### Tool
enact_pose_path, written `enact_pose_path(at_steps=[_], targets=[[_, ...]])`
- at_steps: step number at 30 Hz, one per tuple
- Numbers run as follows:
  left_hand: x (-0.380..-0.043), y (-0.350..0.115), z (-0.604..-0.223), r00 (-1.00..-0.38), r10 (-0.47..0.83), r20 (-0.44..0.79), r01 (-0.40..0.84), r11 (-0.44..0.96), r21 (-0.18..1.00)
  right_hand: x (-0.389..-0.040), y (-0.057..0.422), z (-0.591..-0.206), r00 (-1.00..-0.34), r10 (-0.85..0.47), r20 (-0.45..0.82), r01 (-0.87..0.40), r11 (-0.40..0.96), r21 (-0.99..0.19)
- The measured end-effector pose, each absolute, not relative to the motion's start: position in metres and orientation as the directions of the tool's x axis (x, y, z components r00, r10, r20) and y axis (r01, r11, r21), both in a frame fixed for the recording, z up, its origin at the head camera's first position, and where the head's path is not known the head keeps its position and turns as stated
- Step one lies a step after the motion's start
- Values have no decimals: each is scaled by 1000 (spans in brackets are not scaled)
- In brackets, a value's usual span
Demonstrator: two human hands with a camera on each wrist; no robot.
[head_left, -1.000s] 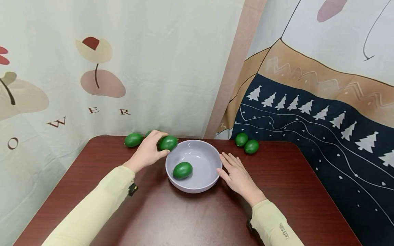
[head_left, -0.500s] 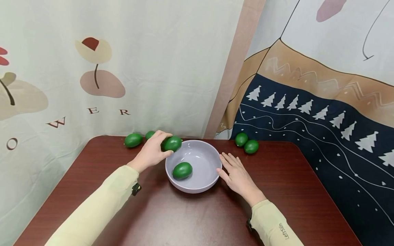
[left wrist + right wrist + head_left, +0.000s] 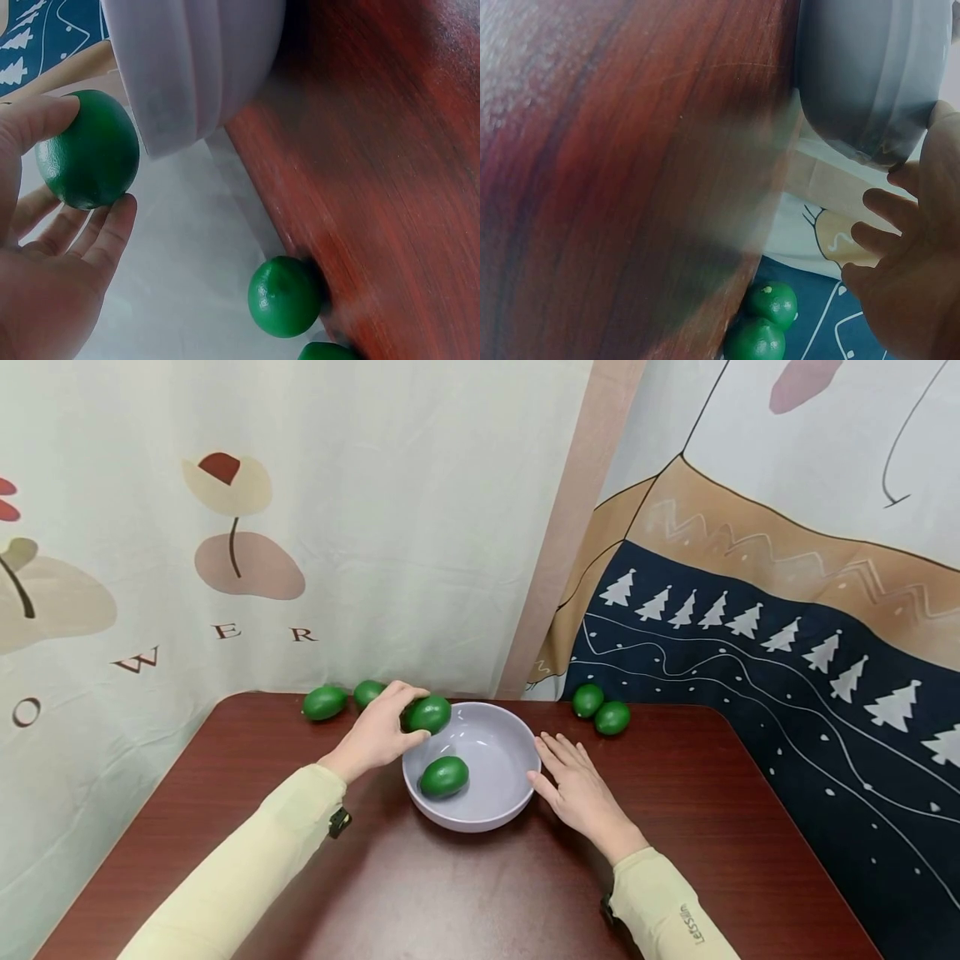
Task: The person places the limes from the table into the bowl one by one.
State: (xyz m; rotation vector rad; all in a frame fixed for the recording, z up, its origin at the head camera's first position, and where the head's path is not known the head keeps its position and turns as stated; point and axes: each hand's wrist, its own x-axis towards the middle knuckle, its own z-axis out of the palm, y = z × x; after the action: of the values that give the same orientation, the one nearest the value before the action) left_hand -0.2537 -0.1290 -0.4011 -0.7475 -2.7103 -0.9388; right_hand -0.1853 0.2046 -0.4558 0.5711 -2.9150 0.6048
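Note:
A green lime [image 3: 428,715] is held between the thumb and fingers of my left hand [image 3: 378,731], over the left rim of a pale lavender bowl [image 3: 498,777]. The left wrist view shows that lime [image 3: 90,154] pinched beside the bowl's outer wall [image 3: 187,67]. Another lime [image 3: 445,776] lies inside the bowl, toward its left front. My right hand [image 3: 581,789] rests against the bowl's right side with its fingers extended. In the right wrist view, the thumb and a fingertip touch the bowl [image 3: 870,67].
Two limes lie at the back left of the brown table [image 3: 465,893], a left one [image 3: 325,702] and one [image 3: 367,693] nearer my left hand. Two more limes [image 3: 588,700] sit together at the back right. Printed curtains [image 3: 420,527] hang behind the table's far edge.
My left hand has moved a little to the right with the lime, bringing it over the bowl's rim. The right hand and the bowl have stayed in place.

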Motion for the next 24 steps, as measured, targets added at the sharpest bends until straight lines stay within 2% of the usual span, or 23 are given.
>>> enact_pose_path(at_steps=[24], targets=[[-252, -114, -412, -864, 427, 267, 499, 656, 566, -186, 205, -457, -924, -338, 178, -381, 849, -366]])
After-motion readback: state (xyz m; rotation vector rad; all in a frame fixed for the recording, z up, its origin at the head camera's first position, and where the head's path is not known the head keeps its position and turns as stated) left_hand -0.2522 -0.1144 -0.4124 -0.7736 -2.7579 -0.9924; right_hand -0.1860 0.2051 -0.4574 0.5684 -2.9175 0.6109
